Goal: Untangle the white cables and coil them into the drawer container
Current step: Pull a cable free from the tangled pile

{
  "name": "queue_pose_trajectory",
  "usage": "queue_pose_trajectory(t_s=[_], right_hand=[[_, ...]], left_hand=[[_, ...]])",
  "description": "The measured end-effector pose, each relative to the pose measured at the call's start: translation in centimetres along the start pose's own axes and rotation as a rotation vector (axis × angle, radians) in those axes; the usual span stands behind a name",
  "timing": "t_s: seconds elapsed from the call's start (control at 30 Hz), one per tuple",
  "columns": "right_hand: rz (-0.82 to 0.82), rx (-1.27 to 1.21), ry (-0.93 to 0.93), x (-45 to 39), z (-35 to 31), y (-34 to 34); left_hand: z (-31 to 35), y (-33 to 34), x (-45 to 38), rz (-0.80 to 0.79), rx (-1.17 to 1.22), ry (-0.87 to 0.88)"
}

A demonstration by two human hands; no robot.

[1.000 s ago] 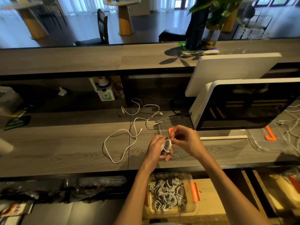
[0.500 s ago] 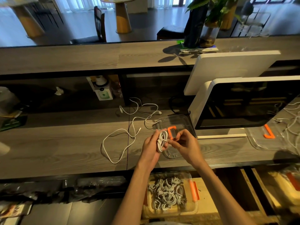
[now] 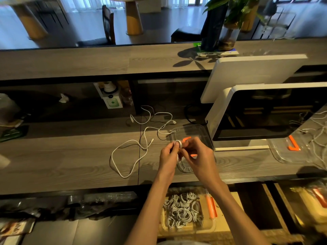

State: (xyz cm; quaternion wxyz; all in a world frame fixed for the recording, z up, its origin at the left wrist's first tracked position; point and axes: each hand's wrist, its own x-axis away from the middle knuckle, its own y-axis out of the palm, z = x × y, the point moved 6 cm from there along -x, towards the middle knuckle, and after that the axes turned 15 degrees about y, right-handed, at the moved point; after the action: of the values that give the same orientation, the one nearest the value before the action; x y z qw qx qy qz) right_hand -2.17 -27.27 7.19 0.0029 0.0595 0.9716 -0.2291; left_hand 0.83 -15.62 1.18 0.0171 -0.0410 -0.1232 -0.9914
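Observation:
My left hand [image 3: 168,156] grips a small coil of white cable [image 3: 178,144] above the desk's front edge. My right hand [image 3: 198,156] is beside it, its fingertips pinching at the same coil. Loose white cables [image 3: 139,137] lie spread on the wooden desk [image 3: 70,156] to the left of my hands. Below the desk, a clear drawer container [image 3: 208,228] with an orange latch holds several coiled white cables [image 3: 182,209].
A clear lid [image 3: 194,131] with an orange clip lies under my hands. A white-framed monitor [image 3: 265,110] stands to the right, with another clear lid [image 3: 286,152] and more white cables [image 3: 316,131] past it. A potted plant [image 3: 228,23] is on the upper counter.
Both hands have moved up and away from the desk edge with the coil. The coil looks tighter and smaller in my fingers now.

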Motion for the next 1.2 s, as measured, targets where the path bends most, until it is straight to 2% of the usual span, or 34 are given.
queue_pose_trajectory(t_s=[0.13,0.3,0.53,0.67,0.87,1.2], right_hand=[[0.021,-0.009,-0.015,0.1,0.1,0.3],[0.156,-0.055,0.013,0.2,0.9,0.1],[0.209,0.129,-0.074,0.9,1.6,1.0],[0.248,0.112,-0.084,1.0,1.7,0.8],[0.213,0.011,-0.032,0.8,1.6,0.2],[0.185,0.165,-0.042,0.9,2.3,1.4]], left_hand=[[-0.1,0.0,0.0,0.039,0.114,-0.069],[-0.3,0.1,0.0,0.09,0.18,-0.134],[-1.1,0.2,-0.1,0.113,0.106,-0.15],[-0.7,0.7,0.1,0.064,-0.003,-0.114],[0.1,0.9,0.3,0.048,-0.035,-0.089],[-0.3,0.7,0.6,0.066,-0.059,-0.06]])
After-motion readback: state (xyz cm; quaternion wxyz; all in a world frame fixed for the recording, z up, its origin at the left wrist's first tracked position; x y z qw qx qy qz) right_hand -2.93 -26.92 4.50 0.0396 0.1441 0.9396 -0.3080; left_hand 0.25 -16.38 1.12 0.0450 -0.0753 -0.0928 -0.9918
